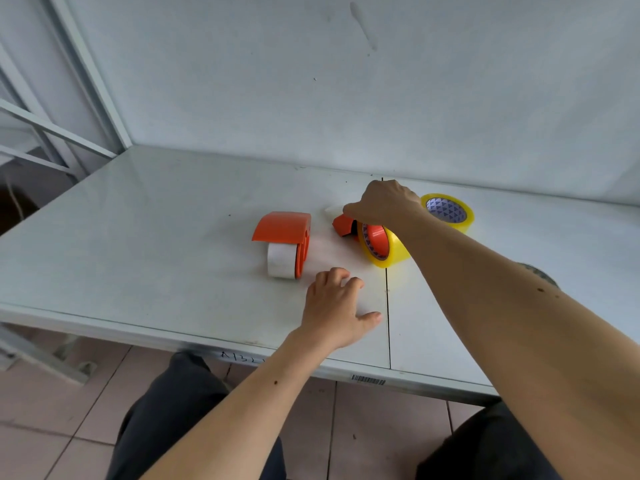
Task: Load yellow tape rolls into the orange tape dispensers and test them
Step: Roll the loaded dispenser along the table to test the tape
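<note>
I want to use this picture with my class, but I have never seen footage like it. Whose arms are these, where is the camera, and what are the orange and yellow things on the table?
There is no machine here. A person wears a camera on the head, looking down at their own hands. On the pale table stand two orange tape dispensers: the left dispenser carries a whitish roll, the right dispenser a yellow roll. The right hand grips the right dispenser from above. The left hand hovers open, holding nothing. A spare yellow roll lies flat behind.
</note>
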A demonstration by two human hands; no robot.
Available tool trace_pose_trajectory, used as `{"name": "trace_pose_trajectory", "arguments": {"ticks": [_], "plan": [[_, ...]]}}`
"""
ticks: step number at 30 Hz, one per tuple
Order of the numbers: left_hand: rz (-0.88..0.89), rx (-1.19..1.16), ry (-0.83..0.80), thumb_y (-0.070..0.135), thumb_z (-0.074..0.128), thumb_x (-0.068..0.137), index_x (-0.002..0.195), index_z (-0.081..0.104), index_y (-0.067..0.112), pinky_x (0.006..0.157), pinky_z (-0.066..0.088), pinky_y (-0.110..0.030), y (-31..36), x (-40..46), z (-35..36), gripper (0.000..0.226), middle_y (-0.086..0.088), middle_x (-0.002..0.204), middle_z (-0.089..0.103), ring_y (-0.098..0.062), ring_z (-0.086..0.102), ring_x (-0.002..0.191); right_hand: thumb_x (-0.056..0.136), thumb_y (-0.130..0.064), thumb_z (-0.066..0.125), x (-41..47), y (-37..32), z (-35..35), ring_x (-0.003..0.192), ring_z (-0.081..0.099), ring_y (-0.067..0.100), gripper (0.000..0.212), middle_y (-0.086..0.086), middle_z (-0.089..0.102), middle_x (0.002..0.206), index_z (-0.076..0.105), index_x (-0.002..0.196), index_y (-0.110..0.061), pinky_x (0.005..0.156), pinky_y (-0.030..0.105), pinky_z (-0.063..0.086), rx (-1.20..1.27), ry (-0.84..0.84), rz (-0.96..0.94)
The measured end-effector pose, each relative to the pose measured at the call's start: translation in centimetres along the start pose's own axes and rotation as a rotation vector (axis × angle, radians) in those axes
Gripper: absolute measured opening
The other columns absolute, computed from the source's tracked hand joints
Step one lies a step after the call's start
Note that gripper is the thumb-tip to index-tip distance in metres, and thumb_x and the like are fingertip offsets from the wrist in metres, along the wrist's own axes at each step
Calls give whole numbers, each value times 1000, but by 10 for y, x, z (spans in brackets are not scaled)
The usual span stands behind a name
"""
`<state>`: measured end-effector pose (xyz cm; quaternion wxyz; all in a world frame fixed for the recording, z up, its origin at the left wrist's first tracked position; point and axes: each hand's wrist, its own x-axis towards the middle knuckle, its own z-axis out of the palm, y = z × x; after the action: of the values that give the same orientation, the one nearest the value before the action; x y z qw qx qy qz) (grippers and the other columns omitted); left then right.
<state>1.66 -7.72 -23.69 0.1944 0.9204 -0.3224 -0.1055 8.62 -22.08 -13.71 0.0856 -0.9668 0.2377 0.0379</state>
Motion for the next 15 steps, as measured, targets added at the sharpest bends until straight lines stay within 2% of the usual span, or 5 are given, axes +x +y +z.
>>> {"name": "trace_pose_trajectory", "arguments": {"ticks": [2, 4, 9, 12, 15], "plan": [[1, -5, 2, 57, 56, 86, 140, 44, 21, 109, 27, -36, 2, 1, -1, 65, -2, 146, 34, -25, 28, 136, 83, -46, 50, 1, -3, 0, 97, 58, 33, 31, 7, 57, 97, 54, 89, -15, 80, 34, 48, -36, -3, 13], [3, 0, 10, 56, 57, 86, 139, 44, 21, 109, 27, -36, 1, 0, -1, 64, -2, 145, 35, -25, 29, 136, 84, -46, 49, 3, -7, 2, 104, 57, 35, 33, 11, 58, 108, 54, 97, -16, 91, 41, 49, -76, -11, 17], [1, 32, -32, 55, 56, 88, 147, 37, 27, 115, 24, -38, -3, 3, -4, 69, -3, 159, 22, -27, 20, 144, 83, -40, 51, 4, -11, 0, 96, 61, 32, 25, 6, 61, 99, 57, 92, -18, 92, 41, 52, -185, -25, -14], [-19, 43, -93, 57, 54, 88, 151, 31, 32, 120, 12, -41, -2, 6, -7, 71, -2, 165, 8, -29, 4, 151, 80, -44, 54, 6, -10, -5, 92, 61, 29, 25, 1, 53, 81, 55, 85, -19, 91, 41, 52, -238, -31, -37], [-28, 76, -173, 60, 53, 88, 152, 23, 37, 121, -1, -48, -5, 7, -9, 74, 0, 166, 0, -29, -10, 152, 72, -54, 62, 7, -11, -5, 88, 61, 28, 36, 0, 53, 78, 48, 73, -21, 90, 42, 53, -276, -60, -53]]}}
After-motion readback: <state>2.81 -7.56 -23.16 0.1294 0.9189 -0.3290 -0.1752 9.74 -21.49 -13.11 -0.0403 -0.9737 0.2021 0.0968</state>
